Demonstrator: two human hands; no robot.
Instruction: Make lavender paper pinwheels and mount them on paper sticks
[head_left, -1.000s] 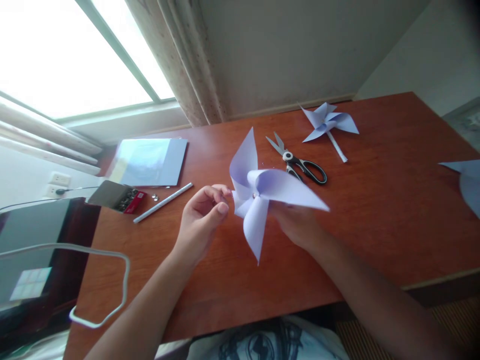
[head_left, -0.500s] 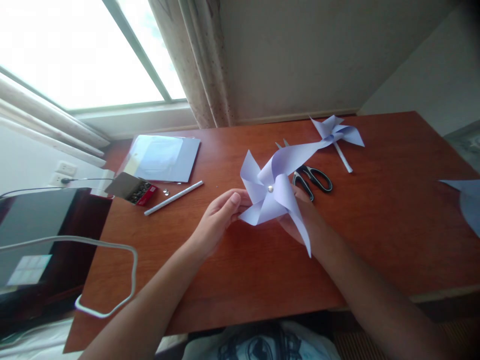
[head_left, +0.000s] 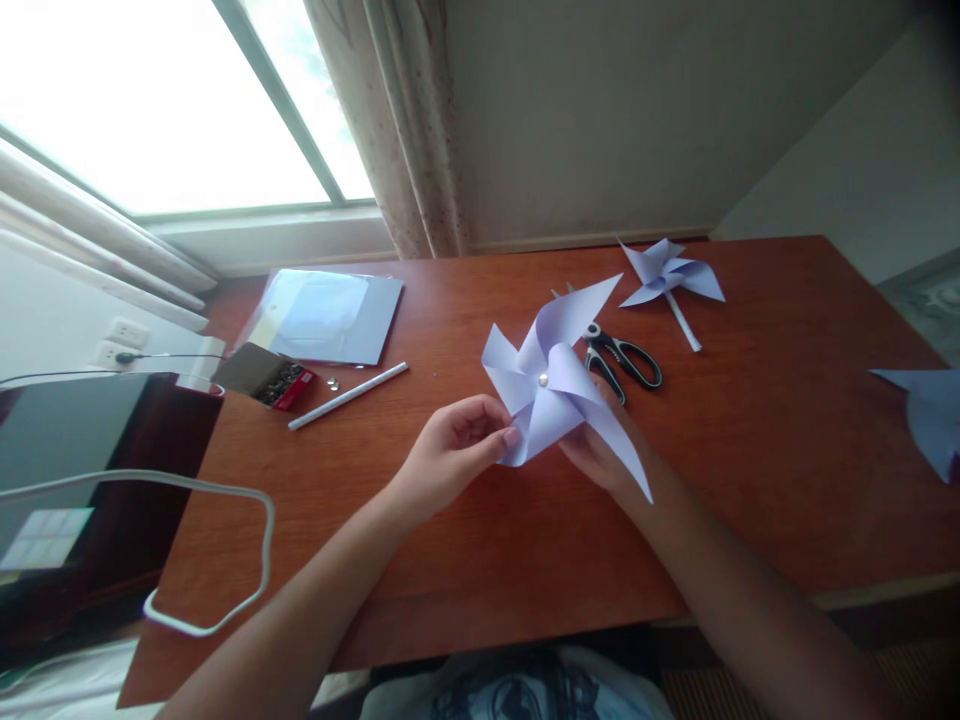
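The paper pinwheel (head_left: 546,405) is held above the near part of the tabletop (head_left: 487,570), between the two arms, with its face turned upward and a small round pin head (head_left: 544,380) seen at its centre. Its lower-left blade is pinched between thumb and fingers by the left grip (head_left: 465,445). The right grip (head_left: 592,460) is set behind and below the pinwheel; its fingers are hidden by the paper, so whether anything is clasped there cannot be told.

If the pinched blade is pulled too hard, the paper could be creased, or torn at the pin. If the pin is loosely seated, the folded tips could be slipped off the centre. A finger could be pricked should a sharp point be exposed at the back, which cannot be seen. With the scissors (head_left: 593,334) lying just beyond, a blade could be snagged if the pinwheel is lowered carelessly.
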